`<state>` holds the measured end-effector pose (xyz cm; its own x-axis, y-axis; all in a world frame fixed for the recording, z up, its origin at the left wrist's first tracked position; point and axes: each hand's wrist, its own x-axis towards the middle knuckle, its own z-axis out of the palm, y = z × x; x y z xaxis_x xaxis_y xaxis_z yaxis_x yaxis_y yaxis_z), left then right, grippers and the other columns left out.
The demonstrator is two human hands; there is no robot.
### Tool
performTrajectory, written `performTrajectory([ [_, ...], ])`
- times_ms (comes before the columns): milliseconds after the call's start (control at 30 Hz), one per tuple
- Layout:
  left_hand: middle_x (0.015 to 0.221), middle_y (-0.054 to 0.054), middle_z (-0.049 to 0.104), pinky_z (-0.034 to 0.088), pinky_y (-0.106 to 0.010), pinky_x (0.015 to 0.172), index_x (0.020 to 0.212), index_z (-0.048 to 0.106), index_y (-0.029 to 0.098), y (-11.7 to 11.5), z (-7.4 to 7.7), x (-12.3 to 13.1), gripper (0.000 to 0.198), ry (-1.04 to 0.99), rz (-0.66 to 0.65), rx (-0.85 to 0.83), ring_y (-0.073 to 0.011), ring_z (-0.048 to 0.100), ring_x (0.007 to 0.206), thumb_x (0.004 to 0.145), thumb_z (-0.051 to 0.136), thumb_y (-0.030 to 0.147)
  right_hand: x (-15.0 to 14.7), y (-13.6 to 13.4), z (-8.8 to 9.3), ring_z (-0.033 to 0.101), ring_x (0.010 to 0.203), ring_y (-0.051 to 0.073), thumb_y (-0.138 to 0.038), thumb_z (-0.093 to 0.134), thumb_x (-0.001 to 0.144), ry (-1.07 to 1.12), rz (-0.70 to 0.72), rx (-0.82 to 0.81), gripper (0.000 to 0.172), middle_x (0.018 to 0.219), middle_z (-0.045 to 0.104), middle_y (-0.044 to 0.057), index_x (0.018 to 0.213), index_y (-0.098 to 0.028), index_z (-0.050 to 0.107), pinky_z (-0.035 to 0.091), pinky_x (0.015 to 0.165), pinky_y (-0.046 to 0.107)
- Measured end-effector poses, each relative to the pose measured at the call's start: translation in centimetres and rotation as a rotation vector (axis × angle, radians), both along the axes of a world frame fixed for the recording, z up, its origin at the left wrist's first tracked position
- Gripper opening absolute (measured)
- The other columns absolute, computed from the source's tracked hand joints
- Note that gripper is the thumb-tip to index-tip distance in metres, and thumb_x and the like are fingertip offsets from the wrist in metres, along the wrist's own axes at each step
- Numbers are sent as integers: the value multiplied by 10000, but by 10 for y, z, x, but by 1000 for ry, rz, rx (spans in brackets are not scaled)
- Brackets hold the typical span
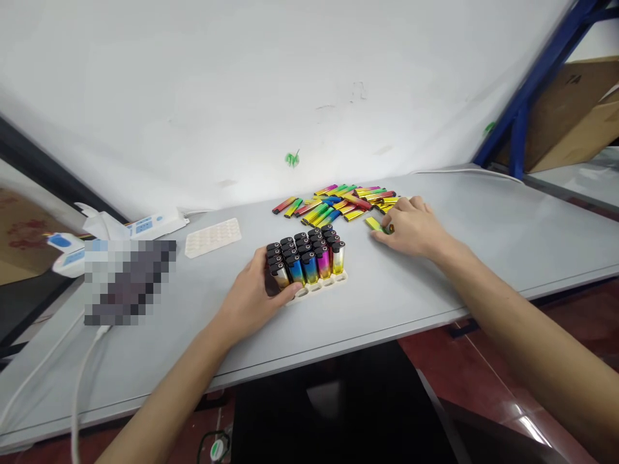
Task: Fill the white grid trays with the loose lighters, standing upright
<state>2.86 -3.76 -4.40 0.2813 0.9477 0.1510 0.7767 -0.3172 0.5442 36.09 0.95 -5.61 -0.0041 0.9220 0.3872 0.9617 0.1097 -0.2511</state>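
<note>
Several lighters with black tops and shiny coloured bodies stand upright in rows in a white holed tray. Its front row of holes shows bare beside my thumb. My left hand grips the tray's left end, thumb along the front edge and fingers behind the lighters. Farther right, my right hand closes its fingers and thumb on a yellow-green lighter low over the table, most of it hidden by the hand. Just behind lies a loose pile of multicoloured lighters.
A second white holed tray lies flat at left. Power strips and a blurred-out dark object with a white cable sit at the grey table's left. A white wall rises behind; a blue frame stands right.
</note>
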Motion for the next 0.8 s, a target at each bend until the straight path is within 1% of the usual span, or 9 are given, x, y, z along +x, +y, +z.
performTrajectory([
  [100, 1054, -43, 671, 518, -365, 784, 1195, 428, 240, 1, -1, -1, 537, 1, 2, 0, -256, 664, 953, 792, 675, 495, -1, 1, -4, 483, 1061, 361, -395, 655, 754, -85, 18, -20, 215, 973, 612, 141, 807, -187, 638, 372, 890, 488],
  [167, 1050, -43, 672, 518, -367, 783, 1204, 425, 239, 1, -1, -1, 548, -2, 2, -7, -256, 667, 946, 793, 673, 501, -5, 0, -1, 548, 945, 302, -364, 638, 780, 17, 38, -12, 226, 915, 640, 106, 920, -187, 617, 414, 810, 422],
  [233, 1045, -43, 674, 518, -367, 780, 1209, 424, 238, 1, -1, -2, 552, -4, -1, -6, -254, 669, 936, 793, 672, 503, -9, -2, 6, 566, 766, 226, -379, 644, 803, 211, 70, -16, 272, 819, 641, 53, 999, -198, 589, 422, 687, 350],
  [333, 1051, -47, 674, 516, -366, 775, 1209, 428, 237, 1, -2, -2, 551, 3, -4, 13, -255, 665, 938, 789, 678, 490, -17, -6, 17, 524, 621, 162, -440, 655, 821, 509, 138, -59, 249, 678, 578, 4, 848, -204, 582, 407, 595, 305],
  [433, 1045, -51, 676, 514, -369, 772, 1213, 434, 237, 1, -3, -2, 550, 8, -2, 19, -258, 663, 938, 787, 681, 481, -24, -9, 23, 559, 671, 154, -448, 633, 851, 790, 215, -84, 287, 707, 588, 15, 746, -198, 540, 466, 647, 309],
  [533, 1046, -57, 676, 511, -385, 787, 1220, 441, 239, 2, -5, -2, 561, 17, 8, 25, -270, 658, 954, 779, 688, 483, -28, -10, 22, 595, 709, 154, -401, 566, 905, 1084, 292, -143, 192, 784, 624, 19, 893, -213, 531, 516, 683, 328],
  [600, 1065, -66, 670, 509, -402, 805, 1222, 446, 236, 3, -6, -2, 582, 24, 22, 38, -285, 649, 983, 765, 700, 491, -30, -10, 21, 564, 614, 142, -375, 533, 923, 1192, 307, -209, 152, 721, 581, -12, 974, -234, 510, 512, 590, 311],
  [700, 1086, -77, 660, 506, -424, 826, 1212, 452, 226, 4, -7, -2, 591, 18, 36, 58, -303, 638, 1015, 755, 707, 503, -32, -10, 18, 415, 472, 105, -362, 530, 924, 1217, 313, -280, 148, 615, 431, -57, 1013, -245, 527, 399, 432, 239],
  [800, 1062, -82, 662, 508, -437, 832, 1172, 467, 212, 6, -7, -1, 562, 9, 51, 66, -309, 639, 1004, 763, 698, 519, -33, -9, 16, 312, 442, 91, -478, 463, 954, 1230, 344, -355, 274, 580, 357, -59, 961, -225, 566, 317, 389, 220],
])
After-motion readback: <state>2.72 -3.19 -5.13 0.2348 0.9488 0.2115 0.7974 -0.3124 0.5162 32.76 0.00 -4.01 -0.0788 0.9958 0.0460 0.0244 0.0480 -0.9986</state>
